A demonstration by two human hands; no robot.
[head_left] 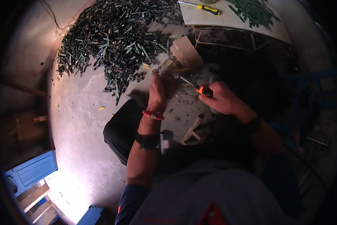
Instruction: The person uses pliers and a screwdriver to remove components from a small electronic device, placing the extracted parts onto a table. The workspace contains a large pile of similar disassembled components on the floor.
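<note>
My right hand is closed round the orange and black handle of a screwdriver. Its metal shaft points up and left, toward my other hand. My left hand reaches forward beside a large heap of dark green and black strips. The thumb is stretched out, apart from the other fingers, which are in shadow and blurred. I make out nothing held there. Just beyond both hands, a brown block-like piece stands on the floor, with small dark crumbs scattered nearer me.
At the far right, a pale low table bears a yellow and black screwdriver and several green strips. A wooden piece lies between my legs. Blue wooden furniture stands at the lower left, next to bright light.
</note>
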